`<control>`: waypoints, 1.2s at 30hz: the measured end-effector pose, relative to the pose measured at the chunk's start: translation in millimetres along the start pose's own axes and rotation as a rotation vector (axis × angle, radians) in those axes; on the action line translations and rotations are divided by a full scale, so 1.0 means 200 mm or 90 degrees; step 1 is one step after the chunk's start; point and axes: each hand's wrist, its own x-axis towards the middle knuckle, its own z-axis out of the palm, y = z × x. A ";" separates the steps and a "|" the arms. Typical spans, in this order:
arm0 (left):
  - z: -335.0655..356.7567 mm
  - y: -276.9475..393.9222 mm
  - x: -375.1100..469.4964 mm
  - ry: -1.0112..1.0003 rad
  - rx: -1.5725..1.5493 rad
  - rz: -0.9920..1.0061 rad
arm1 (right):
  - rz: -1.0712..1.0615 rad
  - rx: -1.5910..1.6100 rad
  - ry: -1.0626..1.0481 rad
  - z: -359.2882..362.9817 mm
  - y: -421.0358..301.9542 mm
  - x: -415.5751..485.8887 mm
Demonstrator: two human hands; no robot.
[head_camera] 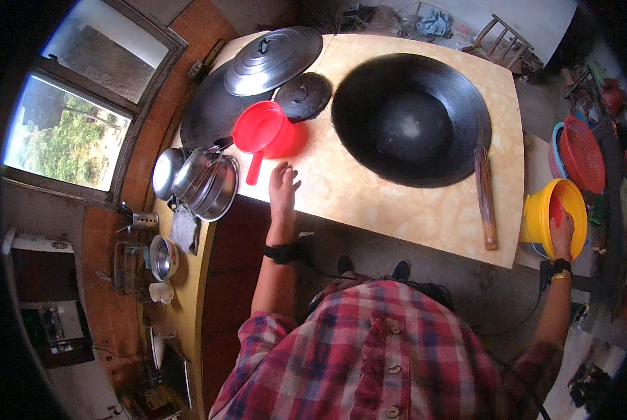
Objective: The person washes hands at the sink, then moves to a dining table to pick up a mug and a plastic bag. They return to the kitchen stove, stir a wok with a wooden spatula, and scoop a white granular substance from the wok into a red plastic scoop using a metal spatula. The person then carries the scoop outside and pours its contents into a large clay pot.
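My left hand (283,181), its fingers apart, holds nothing and is over the front edge of the pale marbled counter (387,210). Just beyond it stands a red plastic dipper (261,128), its handle towards me. At the right, my right hand (561,233) reaches inside a yellow plastic bucket (531,220), with its fingers at a red object (555,208); whether they grip it cannot be told. Between the hands, a large dark wok (408,121) is set in the counter. A wooden-handled tool (485,199) lies over the wok's right rim.
A large metal lid (276,58) and a small dark lid (304,97) lie at the back left. Stacked metal basins (208,184) stand left of the dipper. Red and blue plastic baskets (584,155) are beyond the bucket. A wooden chair (502,42) stands behind the counter.
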 end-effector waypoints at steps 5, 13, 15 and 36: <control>-0.21 0.02 0.06 0.045 -0.066 0.033 | 0.233 -0.108 -0.109 -0.04 0.20 -0.15; -0.15 -0.01 -0.11 0.058 0.003 -0.026 | 0.227 -0.121 -0.168 0.21 0.77 -0.24; -0.09 0.00 -0.15 0.049 0.011 -0.035 | 0.465 0.261 -0.285 0.24 0.77 -0.24; 0.74 -0.01 -0.27 -0.310 0.040 -0.051 | 0.137 -0.062 0.234 -0.53 0.27 -0.50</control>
